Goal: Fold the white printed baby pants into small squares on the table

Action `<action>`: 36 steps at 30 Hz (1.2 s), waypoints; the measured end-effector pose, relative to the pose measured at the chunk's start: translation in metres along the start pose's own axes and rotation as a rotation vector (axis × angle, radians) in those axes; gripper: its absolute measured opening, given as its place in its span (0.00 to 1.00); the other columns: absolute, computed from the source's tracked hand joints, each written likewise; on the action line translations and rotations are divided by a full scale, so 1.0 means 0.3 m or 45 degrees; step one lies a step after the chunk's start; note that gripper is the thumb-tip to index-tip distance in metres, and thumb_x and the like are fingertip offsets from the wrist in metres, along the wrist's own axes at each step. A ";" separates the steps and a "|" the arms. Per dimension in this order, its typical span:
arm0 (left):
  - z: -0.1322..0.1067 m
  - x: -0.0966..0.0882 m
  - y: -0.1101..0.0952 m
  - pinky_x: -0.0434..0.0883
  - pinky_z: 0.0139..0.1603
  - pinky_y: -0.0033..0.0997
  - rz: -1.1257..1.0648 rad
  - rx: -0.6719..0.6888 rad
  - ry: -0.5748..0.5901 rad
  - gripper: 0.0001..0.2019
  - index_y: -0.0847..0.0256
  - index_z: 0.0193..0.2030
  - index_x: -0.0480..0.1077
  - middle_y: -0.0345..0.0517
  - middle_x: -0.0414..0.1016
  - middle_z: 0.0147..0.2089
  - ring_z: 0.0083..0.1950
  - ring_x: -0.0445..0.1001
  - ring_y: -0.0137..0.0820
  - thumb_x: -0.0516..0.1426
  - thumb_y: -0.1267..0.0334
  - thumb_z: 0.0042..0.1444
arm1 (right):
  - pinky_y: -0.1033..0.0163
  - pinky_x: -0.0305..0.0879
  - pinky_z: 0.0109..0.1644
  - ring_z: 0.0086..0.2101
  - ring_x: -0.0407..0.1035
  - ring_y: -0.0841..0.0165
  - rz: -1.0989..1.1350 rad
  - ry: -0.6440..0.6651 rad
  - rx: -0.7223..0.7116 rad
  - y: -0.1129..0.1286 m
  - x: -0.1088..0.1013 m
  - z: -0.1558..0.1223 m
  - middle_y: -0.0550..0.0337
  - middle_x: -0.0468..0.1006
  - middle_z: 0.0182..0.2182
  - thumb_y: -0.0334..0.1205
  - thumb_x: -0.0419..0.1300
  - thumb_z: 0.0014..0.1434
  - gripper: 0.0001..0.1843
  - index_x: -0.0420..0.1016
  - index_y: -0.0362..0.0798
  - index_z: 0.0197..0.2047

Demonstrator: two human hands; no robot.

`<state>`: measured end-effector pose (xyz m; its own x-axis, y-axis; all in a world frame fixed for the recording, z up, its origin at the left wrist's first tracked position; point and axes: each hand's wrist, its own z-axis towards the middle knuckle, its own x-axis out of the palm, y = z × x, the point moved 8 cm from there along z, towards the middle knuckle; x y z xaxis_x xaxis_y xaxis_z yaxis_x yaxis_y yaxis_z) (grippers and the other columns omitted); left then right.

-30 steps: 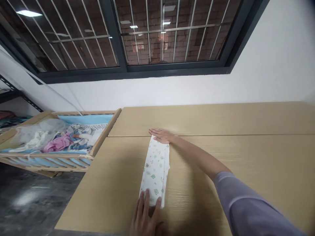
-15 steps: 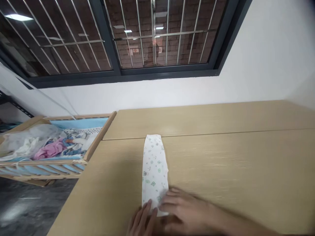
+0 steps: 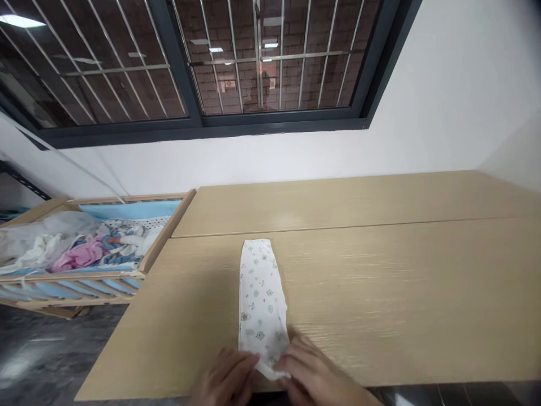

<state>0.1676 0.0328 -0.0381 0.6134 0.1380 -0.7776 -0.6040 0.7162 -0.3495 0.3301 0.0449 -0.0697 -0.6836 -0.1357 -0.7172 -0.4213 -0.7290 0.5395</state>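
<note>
A white cloth (image 3: pixel 262 304) with a small green and grey print lies folded into a long, narrow strip on the wooden table (image 3: pixel 380 299). Its far end is flat, while the near end lifts a little at the table's front edge. My left hand (image 3: pixel 230 375) is closed at the near left corner, fingertips pinching the fabric. On the other side, my right hand (image 3: pixel 310 369) has its fingers closed on the near right corner. Both hands are slightly blurred, and their undersides are hidden.
Left of the table stands a wooden crib (image 3: pixel 167 237) with blue lining, holding a pink cloth (image 3: pixel 80 254), other crumpled fabrics and a sheer white net (image 3: pixel 63 225). A barred window (image 3: pixel 270 67) is in the white wall behind. Dark floor (image 3: pixel 51 349) shows at lower left.
The cloth has been drawn toward me, its far end now short of the table's seam. My left hand's fingers went from lying extended to pinching; the view shifted slightly.
</note>
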 end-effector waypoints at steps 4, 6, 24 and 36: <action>0.113 -0.044 0.098 0.76 0.48 0.24 -0.081 -0.192 -0.103 0.12 0.54 0.55 0.72 0.45 0.78 0.47 0.46 0.79 0.29 0.54 0.69 0.67 | 0.59 0.67 0.51 0.46 0.70 0.64 0.272 0.047 0.248 -0.092 -0.148 0.163 0.56 0.77 0.43 0.36 0.53 0.68 0.11 0.73 0.51 0.51; 0.196 -0.057 0.175 0.76 0.46 0.26 -0.111 -0.266 -0.188 0.11 0.54 0.51 0.75 0.45 0.78 0.46 0.45 0.79 0.30 0.54 0.67 0.67 | 0.59 0.67 0.50 0.45 0.71 0.64 0.323 0.043 0.252 -0.170 -0.191 0.267 0.55 0.77 0.44 0.39 0.53 0.69 0.11 0.74 0.50 0.50; 0.541 0.170 0.696 0.67 0.62 0.44 0.222 -0.708 -0.030 0.12 0.62 0.52 0.74 0.56 0.76 0.54 0.58 0.71 0.44 0.54 0.66 0.64 | 0.59 0.67 0.47 0.42 0.72 0.62 0.087 -0.176 0.574 -0.748 -0.057 0.644 0.51 0.79 0.39 0.36 0.55 0.64 0.10 0.77 0.44 0.42; 0.077 0.308 0.186 0.71 0.56 0.53 0.708 -0.534 0.050 0.21 0.68 0.56 0.70 0.64 0.73 0.58 0.63 0.68 0.53 0.52 0.55 0.65 | 0.56 0.43 0.74 0.71 0.45 0.65 -0.036 0.629 -0.582 -0.215 0.150 0.481 0.49 0.56 0.70 0.48 0.46 0.73 0.31 0.49 0.46 0.74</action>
<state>0.2023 0.1014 -0.1173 0.1419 0.3774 -0.9151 -0.9735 0.2207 -0.0600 0.2406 0.1826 -0.0731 -0.2774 -0.3245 -0.9043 -0.0661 -0.9326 0.3549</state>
